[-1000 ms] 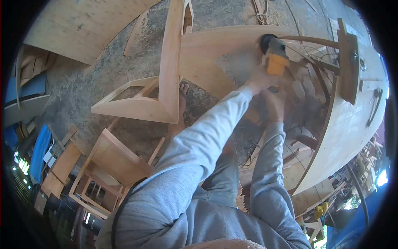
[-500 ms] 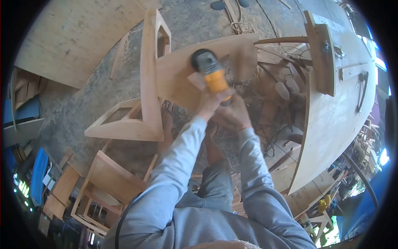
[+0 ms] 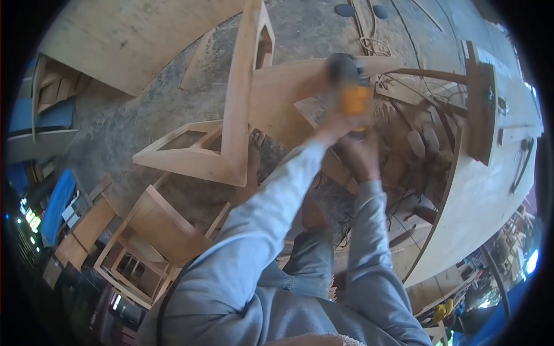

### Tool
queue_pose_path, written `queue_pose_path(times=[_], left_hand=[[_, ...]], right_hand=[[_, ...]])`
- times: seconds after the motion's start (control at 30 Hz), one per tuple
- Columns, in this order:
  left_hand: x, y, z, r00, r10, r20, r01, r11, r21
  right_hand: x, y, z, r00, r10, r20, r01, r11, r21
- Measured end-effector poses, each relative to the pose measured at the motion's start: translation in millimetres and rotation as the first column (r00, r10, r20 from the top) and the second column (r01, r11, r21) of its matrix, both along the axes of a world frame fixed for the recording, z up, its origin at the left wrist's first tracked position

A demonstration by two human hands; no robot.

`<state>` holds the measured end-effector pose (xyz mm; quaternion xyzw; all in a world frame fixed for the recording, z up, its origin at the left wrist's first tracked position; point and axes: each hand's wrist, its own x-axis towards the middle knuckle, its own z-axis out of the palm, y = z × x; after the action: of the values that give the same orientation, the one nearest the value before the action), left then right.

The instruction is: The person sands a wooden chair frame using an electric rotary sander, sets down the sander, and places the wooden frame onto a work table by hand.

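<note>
Both hands are closed round a yellow and black power sander [image 3: 356, 99], which is smeared by motion. My left hand [image 3: 336, 128] wraps its body from the left, and my right hand [image 3: 360, 154] grips its rear end just below. The sander's round black head lies over the upper edge of a broad, pale wooden panel [image 3: 277, 89]. On the left the panel meets an upright board of an angular wooden frame [image 3: 236, 104]. Where exactly the disc touches the wood is blurred.
A wooden chair frame [image 3: 164, 230] stands lower left. A large plywood sheet [image 3: 133, 40] fills the upper left. At the right is a curved pale board [image 3: 485, 173] with clamps. Cords [image 3: 375, 46] and wood scraps lie on the floor, near my bare feet.
The sander swung from the right end of the panel leftward to its middle, then back right, with both hands still on it. The whole view has shifted too.
</note>
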<state>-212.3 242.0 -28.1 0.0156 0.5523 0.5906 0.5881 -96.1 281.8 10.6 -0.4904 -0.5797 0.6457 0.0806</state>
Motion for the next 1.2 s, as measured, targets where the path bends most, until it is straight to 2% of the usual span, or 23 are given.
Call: queue_pose_path(times=[0.03, 0.07, 0.13, 0.2, 0.23, 0.3, 0.4, 0.5, 0.57, 0.6, 0.63, 0.7, 0.77, 0.83, 0.87, 0.9, 0.93, 0.97, 1.0, 1.07, 1.1, 1.17, 1.2], left_hand=[[-17.1, -36.4, 6.2, 0.992, -0.057, -0.116, 0.05, 0.997, -0.062], [-28.2, -70.4, 25.9, 0.988, 0.047, -0.148, -0.059, 0.995, -0.077], [-39.6, -127.4, 28.7, 0.949, 0.282, -0.14, -0.299, 0.946, -0.125], [-60.3, -165.4, 26.7, 0.93, 0.337, -0.15, -0.361, 0.914, -0.184], [-63.4, -174.3, 20.3, 0.878, 0.46, -0.133, -0.478, 0.849, -0.224], [-78.4, -184.1, -5.5, 0.84, 0.542, -0.032, -0.539, 0.826, -0.164], [-92.8, -141.5, 36.1, 0.919, 0.378, -0.115, -0.393, 0.906, -0.161], [-70.5, -91.9, 15.9, 0.953, 0.229, -0.196, -0.259, 0.955, -0.144], [-51.0, -51.6, 13.1, 0.97, 0.222, -0.099, -0.227, 0.973, -0.038], [-41.1, -27.6, 7.8, 0.975, 0.211, -0.066, -0.209, 0.977, 0.034], [-31.0, -3.6, 2.5, 0.98, 0.196, -0.034, -0.192, 0.976, 0.104], [-15.9, 46.8, -5.6, 0.994, 0.078, -0.082, -0.062, 0.979, 0.192], [0.5, 94.1, -18.7, 0.987, -0.008, -0.158, 0.037, 0.983, 0.182], [11.3, 125.7, -12.1, 0.992, -0.124, 0.024, 0.118, 0.978, 0.173], [31.0, 147.8, -37.8, 0.984, -0.161, -0.078, 0.172, 0.972, 0.159], [53.2, 166.0, -80.6, 0.963, -0.195, -0.185, 0.22, 0.967, 0.126], [48.0, 150.4, -91.4, 0.96, -0.185, -0.212, 0.209, 0.973, 0.097], [42.3, 134.7, -100.6, 0.955, -0.175, -0.239, 0.196, 0.978, 0.067], [35.2, 108.0, -65.8, 0.976, -0.117, -0.181, 0.132, 0.989, 0.071], [20.4, 56.9, -9.1, 0.998, 0.031, 0.059, -0.038, 0.993, 0.11], [6.1, 26.8, -2.0, 1.0, -0.014, 0.009, 0.013, 0.997, 0.081], [-26.9, -36.7, 10.6, 0.998, -0.054, -0.035, 0.052, 0.998, -0.032], [-43.5, -68.2, 19.2, 0.998, -0.048, -0.032, 0.044, 0.993, -0.113]], right_hand=[[-23.0, -23.0, 30.3, 0.987, 0.084, 0.139, -0.089, 0.995, 0.032], [-28.8, -47.3, 10.0, 0.986, 0.165, 0.024, -0.166, 0.985, 0.048], [-54.7, -89.0, 9.9, 0.96, 0.277, 0.028, -0.277, 0.961, 0.003], [-85.5, -110.4, 6.0, 0.902, 0.426, 0.067, -0.431, 0.895, 0.112], [-98.9, -111.7, 12.0, 0.862, 0.5, 0.083, -0.506, 0.854, 0.121], [-122.4, -106.5, 20.4, 0.837, 0.537, 0.108, -0.546, 0.831, 0.104], [-117.6, -83.3, 18.0, 0.881, 0.464, 0.088, -0.472, 0.877, 0.096], [-84.5, -40.6, 14.9, 0.935, 0.343, 0.086, -0.349, 0.935, 0.062], [-60.5, -11.8, 15.0, 0.956, 0.279, 0.091, -0.287, 0.953, 0.098], [-50.1, 5.0, 18.5, 0.964, 0.235, 0.122, -0.239, 0.971, 0.016], [-40.8, 20.7, 17.8, 0.967, 0.179, 0.181, -0.186, 0.982, 0.023], [-24.4, 51.6, 21.8, 0.98, 0.067, 0.188, -0.111, 0.966, 0.235], [-5.3, 81.9, 18.1, 0.961, 0.037, 0.274, -0.138, 0.924, 0.357], [23.7, 115.5, -0.2, 0.941, 0.006, 0.339, -0.183, 0.851, 0.492], [46.5, 128.9, -26.7, 0.934, -0.005, 0.358, -0.211, 0.801, 0.56], [49.4, 122.9, -37.3, 0.948, -0.023, 0.316, -0.158, 0.831, 0.533], [52.2, 116.5, -46.9, 0.961, -0.044, 0.274, -0.104, 0.858, 0.503], [47.2, 99.3, -40.5, 0.977, -0.1, 0.188, 0.026, 0.933, 0.359], [43.7, 84.9, -29.3, 0.977, -0.174, 0.12, 0.148, 0.968, 0.203], [20.2, 42.8, 4.3, 0.982, -0.053, 0.183, 0.022, 0.985, 0.169], [4.2, 18.2, 17.4, 0.976, 0.004, 0.216, -0.039, 0.987, 0.158], [-31.7, -33.6, 29.7, 0.996, -0.016, 0.09, 0.021, 0.999, -0.048], [-45.5, -58.3, 25.9, 0.996, 0.037, 0.077, -0.037, 0.999, 0.002]])
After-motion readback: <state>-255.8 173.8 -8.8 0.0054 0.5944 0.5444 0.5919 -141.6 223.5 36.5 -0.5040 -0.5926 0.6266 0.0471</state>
